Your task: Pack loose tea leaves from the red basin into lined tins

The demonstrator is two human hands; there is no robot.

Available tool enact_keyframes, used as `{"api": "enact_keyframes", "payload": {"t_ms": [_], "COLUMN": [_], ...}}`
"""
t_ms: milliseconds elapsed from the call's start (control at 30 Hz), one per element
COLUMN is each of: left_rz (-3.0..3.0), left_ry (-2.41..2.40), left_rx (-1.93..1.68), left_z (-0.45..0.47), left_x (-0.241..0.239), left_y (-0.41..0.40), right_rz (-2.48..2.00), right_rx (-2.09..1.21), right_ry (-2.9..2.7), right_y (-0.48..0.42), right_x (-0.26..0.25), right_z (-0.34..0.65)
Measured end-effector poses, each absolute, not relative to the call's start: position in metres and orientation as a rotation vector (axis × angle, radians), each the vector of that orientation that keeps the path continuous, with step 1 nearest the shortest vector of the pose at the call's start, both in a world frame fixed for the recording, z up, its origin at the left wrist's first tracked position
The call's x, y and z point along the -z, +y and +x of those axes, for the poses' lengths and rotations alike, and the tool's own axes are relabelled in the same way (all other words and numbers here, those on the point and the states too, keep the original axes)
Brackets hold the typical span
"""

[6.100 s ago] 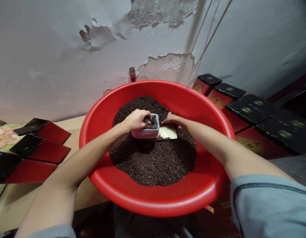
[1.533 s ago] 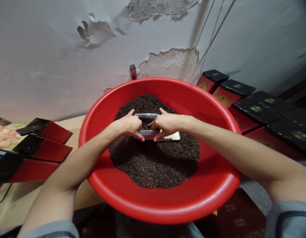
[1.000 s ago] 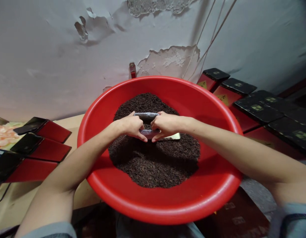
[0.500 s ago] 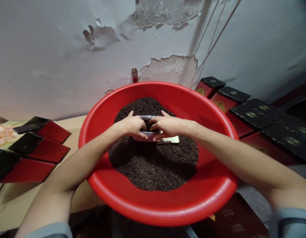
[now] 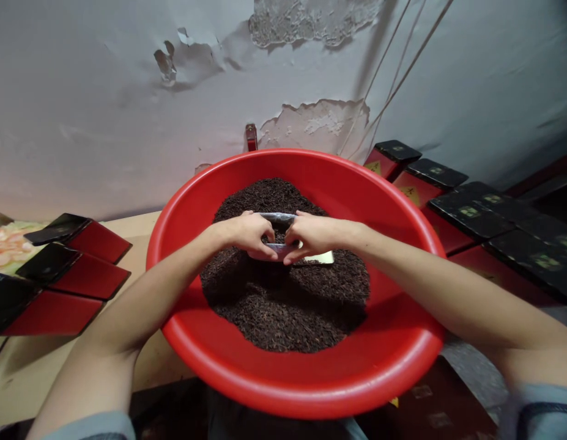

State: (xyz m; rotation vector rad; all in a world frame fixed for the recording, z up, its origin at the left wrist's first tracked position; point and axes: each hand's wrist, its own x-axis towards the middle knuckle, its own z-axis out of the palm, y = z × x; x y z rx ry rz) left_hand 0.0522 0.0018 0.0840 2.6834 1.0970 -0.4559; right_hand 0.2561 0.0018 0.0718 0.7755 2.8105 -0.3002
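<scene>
A silvery-rimmed open container (image 5: 277, 217) stands upright over the dark loose tea leaves (image 5: 283, 324) in a red plastic basin (image 5: 301, 391). More dark leaves show inside its mouth. My left hand (image 5: 253, 235) is closed on the left end of the rim, thumb along the near side. At the right end, my right hand (image 5: 306, 235) grips the rim the same way. The container's lower part is hidden by shadow and my hands. Just right of it, a pale flat-edged piece (image 5: 322, 258) lies partly sunk in the leaves.
Several red tins with black tops (image 5: 88, 241) lie tilted on the light wooden table (image 5: 145, 229) at left. More black-lidded red tins (image 5: 471, 211) stand at right. Behind the basin rises a peeling wall (image 5: 104, 110) with cords (image 5: 397, 79). A small red object (image 5: 251, 137) is by the wall.
My fingers, which dipped into the container's mouth, have drawn outward to its ends and rim. More of the opening and the leaves inside shows. The container stays about where it was.
</scene>
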Motion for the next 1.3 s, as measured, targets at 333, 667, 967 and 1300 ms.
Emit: {"api": "enact_keyframes", "payload": {"t_ms": [333, 667, 967, 1300], "left_rz": [2.690, 2.829, 2.713, 2.739], "left_ry": [1.133, 1.159, 1.118, 1.354], "left_rx": [0.627, 0.694, 0.567, -0.572], "left_z": [0.052, 0.055, 0.047, 0.000], "left_x": [-0.077, -0.080, -0.070, -0.094], "left_y": [0.004, 0.000, 0.010, 0.045], "right_rz": [0.820, 0.796, 0.698, 1.666], "right_rx": [0.252, 0.108, 0.180, 0.438], "right_ry": [2.801, 2.813, 2.836, 2.636], "right_y": [0.001, 0.000, 0.002, 0.057], "right_x": [-0.062, -0.070, -0.073, -0.062], "right_z": [0.249, 0.252, 0.256, 0.303]}}
